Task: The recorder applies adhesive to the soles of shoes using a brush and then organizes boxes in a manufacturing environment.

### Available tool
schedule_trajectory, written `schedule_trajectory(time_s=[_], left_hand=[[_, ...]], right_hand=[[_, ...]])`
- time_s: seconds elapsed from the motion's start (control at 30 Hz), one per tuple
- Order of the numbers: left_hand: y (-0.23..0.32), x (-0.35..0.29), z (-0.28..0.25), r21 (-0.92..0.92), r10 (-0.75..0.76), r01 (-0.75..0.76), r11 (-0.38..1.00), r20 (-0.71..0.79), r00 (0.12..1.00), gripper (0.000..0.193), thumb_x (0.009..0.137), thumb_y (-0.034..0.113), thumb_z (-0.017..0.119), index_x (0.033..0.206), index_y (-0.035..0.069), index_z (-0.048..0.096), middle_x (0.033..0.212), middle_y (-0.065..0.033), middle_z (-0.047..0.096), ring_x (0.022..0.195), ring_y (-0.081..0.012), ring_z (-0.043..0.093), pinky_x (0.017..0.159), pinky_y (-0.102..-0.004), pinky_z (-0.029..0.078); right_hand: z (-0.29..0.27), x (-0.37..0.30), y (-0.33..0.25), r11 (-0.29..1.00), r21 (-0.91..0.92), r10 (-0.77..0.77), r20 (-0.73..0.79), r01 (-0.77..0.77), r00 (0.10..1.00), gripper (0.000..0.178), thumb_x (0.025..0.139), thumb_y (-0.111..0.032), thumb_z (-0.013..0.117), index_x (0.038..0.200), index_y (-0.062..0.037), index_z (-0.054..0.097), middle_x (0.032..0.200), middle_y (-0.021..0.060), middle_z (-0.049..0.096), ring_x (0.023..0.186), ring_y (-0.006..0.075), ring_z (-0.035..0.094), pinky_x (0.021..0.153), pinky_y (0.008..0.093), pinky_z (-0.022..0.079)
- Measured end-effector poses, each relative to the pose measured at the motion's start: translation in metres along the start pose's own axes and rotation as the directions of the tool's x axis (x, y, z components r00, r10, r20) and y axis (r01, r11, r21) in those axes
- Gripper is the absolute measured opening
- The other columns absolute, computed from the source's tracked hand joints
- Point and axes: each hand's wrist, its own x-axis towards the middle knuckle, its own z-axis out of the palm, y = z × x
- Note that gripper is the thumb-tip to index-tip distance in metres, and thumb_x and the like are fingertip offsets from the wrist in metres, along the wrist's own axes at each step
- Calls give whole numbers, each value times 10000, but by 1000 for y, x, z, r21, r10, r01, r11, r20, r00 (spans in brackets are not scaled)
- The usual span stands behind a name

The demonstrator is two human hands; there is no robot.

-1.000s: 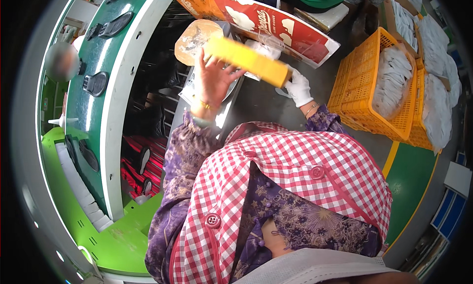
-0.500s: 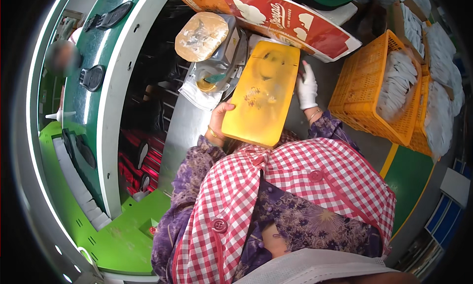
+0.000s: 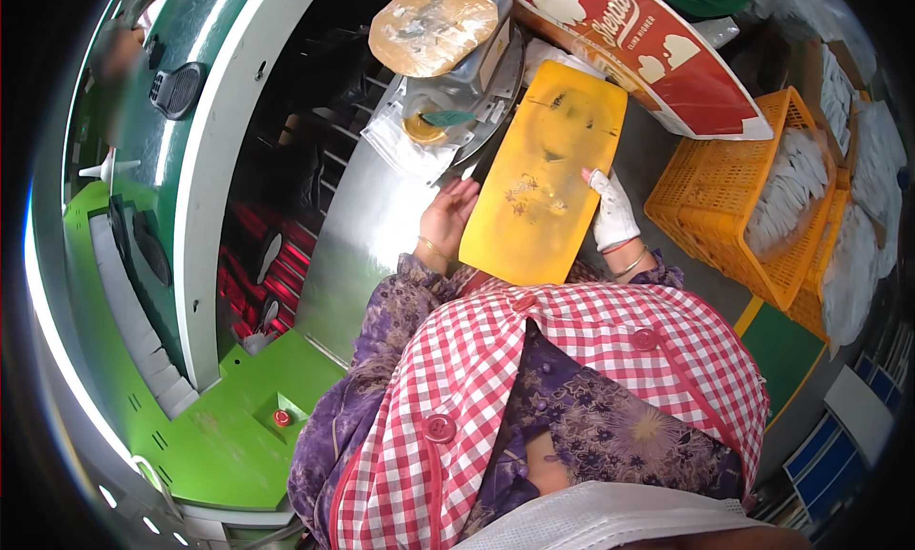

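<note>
A long yellow board (image 3: 543, 178) with dark smudges and scuffs lies slanted in front of my body. My bare left hand (image 3: 448, 216) is off its left edge, palm partly up, fingers loosely apart with nothing in them. On the opposite edge, my right hand (image 3: 615, 214) in a white fingertip-less glove grips the board; its thumb rests at the rim, the other fingers mostly hidden. Beyond my left hand, a small pot (image 3: 427, 128) with yellowish contents and a teal piece across it stands beside a plastic-covered container topped by a tan round cover (image 3: 434, 24).
A metal worktop (image 3: 367, 235) lies left of the board. Further left runs a green conveyor (image 3: 143, 169) carrying black shoe soles (image 3: 178, 91). A red printed panel (image 3: 667, 59) stands behind the board. Orange crates (image 3: 710, 207) with white wrapped bundles are at the right.
My left hand has let go of the board's left edge. My right hand has come nearer and closed on its right edge. The view has shifted, so things sit differently in it.
</note>
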Motion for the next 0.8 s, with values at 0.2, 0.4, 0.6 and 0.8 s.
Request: schedule_trajectory(time_s=[0.2,0.4,0.6,0.8], left_hand=[[10,6,-32,-19,375,-414,910,-389,842,432,893,-6,422,1298,-96,303,1315,-228,428,1231,-320,437,1056,-420,368],[61,46,-54,-195,144,-139,971,15,989,429,864,-3,432,1277,-100,374,1306,-191,467,1228,-314,439,1073,-460,332],[78,66,-30,-120,47,-15,993,269,962,569,723,-63,490,1281,-76,382,1288,-192,480,1225,-364,429,1088,-508,290],[61,85,-28,-34,-44,49,998,146,988,562,690,-16,482,1243,-84,411,1211,-197,530,1112,-379,523,999,-469,401]], right_hand=[[-5,-8,-5,999,51,18,22,-19,1000,407,876,-76,574,1257,-11,451,1165,93,539,1051,206,538,927,321,452],[1,-11,-16,997,-78,24,46,-21,999,485,863,-133,595,1307,-19,437,1228,72,519,1114,186,498,951,301,395],[4,-15,-25,998,-59,12,52,-9,999,450,833,-63,598,1257,-7,460,1178,79,539,1062,171,526,910,283,430],[-3,-4,-33,988,-153,35,83,-22,996,551,848,-165,612,1332,-11,398,1241,68,504,1119,154,480,948,270,380]])
